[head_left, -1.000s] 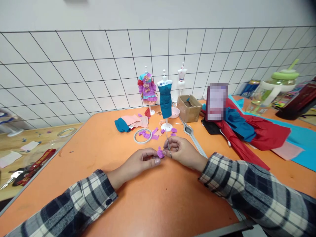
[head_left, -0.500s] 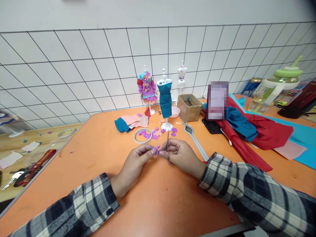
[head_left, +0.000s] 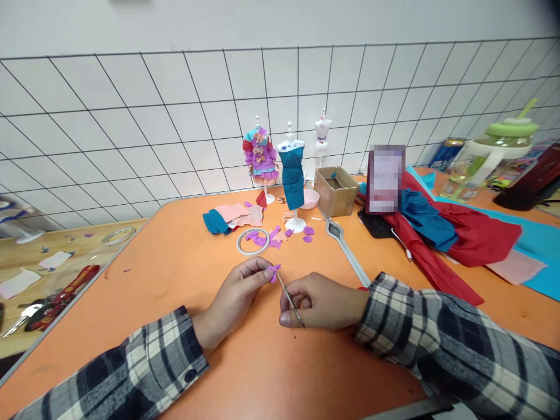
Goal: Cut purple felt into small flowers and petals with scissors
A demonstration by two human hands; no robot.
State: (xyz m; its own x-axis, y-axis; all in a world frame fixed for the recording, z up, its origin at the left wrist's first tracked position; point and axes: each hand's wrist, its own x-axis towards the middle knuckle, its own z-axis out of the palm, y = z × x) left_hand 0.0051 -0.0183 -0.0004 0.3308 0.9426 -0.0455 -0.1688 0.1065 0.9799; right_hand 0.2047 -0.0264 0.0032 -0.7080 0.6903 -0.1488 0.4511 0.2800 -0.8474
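Note:
My left hand (head_left: pixel 238 291) pinches a small crumpled piece of purple crepe paper (head_left: pixel 274 273) between thumb and fingertips. In my right hand (head_left: pixel 317 300) is a slim pair of silver scissors (head_left: pixel 286 293), held closed around the handle end. Their tip points up and left, right at the purple piece; whether it touches cannot be made out. Beyond my hands lie a roll of white tape (head_left: pixel 240 246), purple paper scraps (head_left: pixel 275 236) and small purple rounds (head_left: pixel 308 231). A mini dress form (head_left: pixel 293 175) wrapped in teal paper stands behind them.
Behind stand a dressed doll form (head_left: pixel 262 154), a bare white form (head_left: pixel 322 131), a pink bowl (head_left: pixel 310 200) and a cardboard box (head_left: pixel 335 195). A phone (head_left: pixel 385 181), red crepe paper (head_left: pixel 476 233) and a green-lidded bottle (head_left: pixel 485 154) are at right. A grey strap (head_left: pixel 350 254) lies near my right hand.
My right hand has drawn back from the purple piece toward me and turned. The scissors swung from upright to slanting, tip now toward the piece. My left hand has shifted slightly left.

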